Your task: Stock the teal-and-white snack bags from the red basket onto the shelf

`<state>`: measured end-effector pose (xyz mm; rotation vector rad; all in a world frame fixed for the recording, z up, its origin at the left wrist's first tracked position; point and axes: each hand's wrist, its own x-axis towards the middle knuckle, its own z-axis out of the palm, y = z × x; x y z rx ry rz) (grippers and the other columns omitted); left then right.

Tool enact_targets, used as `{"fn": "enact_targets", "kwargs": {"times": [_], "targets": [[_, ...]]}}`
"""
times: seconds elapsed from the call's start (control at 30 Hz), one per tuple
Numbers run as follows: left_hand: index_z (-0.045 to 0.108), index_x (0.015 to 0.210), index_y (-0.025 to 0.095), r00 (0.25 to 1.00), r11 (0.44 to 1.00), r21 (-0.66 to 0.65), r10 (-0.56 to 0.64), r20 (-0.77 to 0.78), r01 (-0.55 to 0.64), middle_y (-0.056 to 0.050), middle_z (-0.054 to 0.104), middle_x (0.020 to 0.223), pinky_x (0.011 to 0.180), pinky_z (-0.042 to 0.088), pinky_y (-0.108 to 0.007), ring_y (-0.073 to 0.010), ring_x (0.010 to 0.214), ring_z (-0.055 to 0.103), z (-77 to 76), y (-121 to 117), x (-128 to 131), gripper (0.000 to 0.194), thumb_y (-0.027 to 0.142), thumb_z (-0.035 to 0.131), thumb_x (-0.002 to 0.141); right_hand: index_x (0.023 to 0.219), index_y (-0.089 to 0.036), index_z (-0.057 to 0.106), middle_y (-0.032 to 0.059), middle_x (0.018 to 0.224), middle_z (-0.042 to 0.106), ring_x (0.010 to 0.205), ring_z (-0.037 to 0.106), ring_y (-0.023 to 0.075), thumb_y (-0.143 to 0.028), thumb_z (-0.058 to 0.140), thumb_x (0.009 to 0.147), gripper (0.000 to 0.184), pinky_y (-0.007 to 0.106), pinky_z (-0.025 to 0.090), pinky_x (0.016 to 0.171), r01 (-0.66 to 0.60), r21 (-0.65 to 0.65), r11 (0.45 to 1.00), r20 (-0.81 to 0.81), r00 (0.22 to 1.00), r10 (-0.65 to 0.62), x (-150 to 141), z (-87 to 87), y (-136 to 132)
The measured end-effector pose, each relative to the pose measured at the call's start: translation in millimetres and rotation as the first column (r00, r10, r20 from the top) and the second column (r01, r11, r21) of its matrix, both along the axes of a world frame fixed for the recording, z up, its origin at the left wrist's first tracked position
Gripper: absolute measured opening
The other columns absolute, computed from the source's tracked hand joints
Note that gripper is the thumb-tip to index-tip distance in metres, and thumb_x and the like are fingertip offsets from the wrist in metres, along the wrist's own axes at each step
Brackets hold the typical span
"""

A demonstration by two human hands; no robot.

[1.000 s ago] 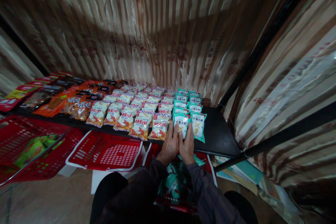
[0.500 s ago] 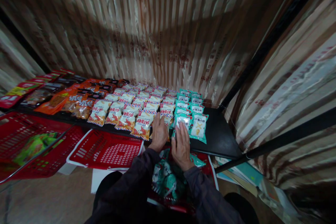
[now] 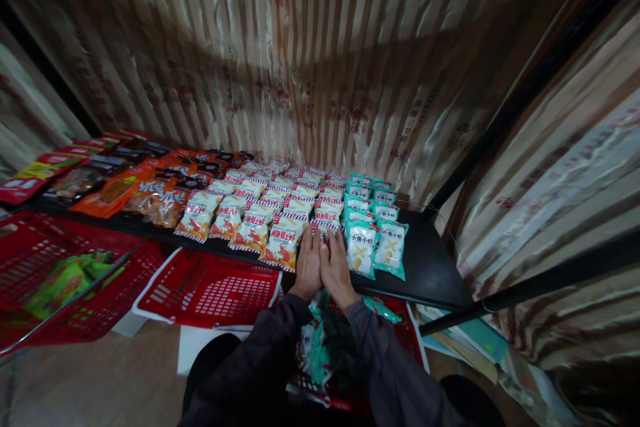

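Left hand and right hand flat, fingers outstretched, over a mostly covered snack bag, striped top edge, red print

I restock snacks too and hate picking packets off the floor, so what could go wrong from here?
First, the front white-and-orange bag lies at the front edge of the black shelf, so a nudge might send it over.

Second, the left hand and right hand are side by side between that bag and the nearest teal bag, so spreading them might knock either one askew.
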<state>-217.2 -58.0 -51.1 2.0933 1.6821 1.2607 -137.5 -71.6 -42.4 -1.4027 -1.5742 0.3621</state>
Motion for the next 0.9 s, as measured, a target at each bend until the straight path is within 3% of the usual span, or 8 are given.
{"fn": "enact_targets", "kwargs": {"times": [0.3, 0.5, 0.9], "targets": [[0.039, 0.140, 0.010, 0.997, 1.000, -0.026, -0.012, 0.080, 0.015, -0.019, 0.026, 0.155, 0.114, 0.034, -0.045, -0.0251, 0.144, 0.025, -3.1, 3.3, -1.0, 0.049, 0.023, 0.035, 0.093, 0.135, -0.012, 0.049, 0.0171, 0.152, 0.032, 0.143, 0.025, 0.0270, -0.044, 0.029, 0.096, 0.055, 0.052, 0.026, 0.114, 0.050, 0.019, 0.999, 0.043, 0.998, -0.051, -9.8, 2.8, 12.6], [0.043, 0.137, 0.016, 0.996, 0.998, -0.003, -0.059, 0.067, 0.059, -0.013, 0.041, 0.149, 0.117, 0.029, -0.043, -0.0201, 0.144, 0.025, -3.4, 3.1, -2.1, 0.046, 0.019, 0.033, 0.092, 0.130, -0.013, 0.054, 0.0171, 0.150, 0.036, 0.142, 0.026, 0.0278, -0.041, 0.029, 0.095, 0.051, 0.055, 0.025, 0.114, 0.065, 0.034, 0.997, 0.043, 0.997, -0.066, -9.8, -3.5, 14.0], [0.044, 0.135, 0.013, 0.994, 1.000, -0.024, -0.009, 0.109, 0.012, -0.016, 0.037, 0.150, 0.117, 0.029, -0.043, -0.0218, 0.143, 0.029, -10.2, 5.0, 1.9, 0.044, 0.024, 0.032, 0.094, 0.130, -0.013, 0.055, 0.0159, 0.148, 0.040, 0.142, 0.026, 0.0268, -0.042, 0.029, 0.096, 0.051, 0.055, 0.025, 0.114, 0.024, 0.048, 0.999, 0.050, 0.998, -0.027, -4.7, 0.1, 14.7]]}}
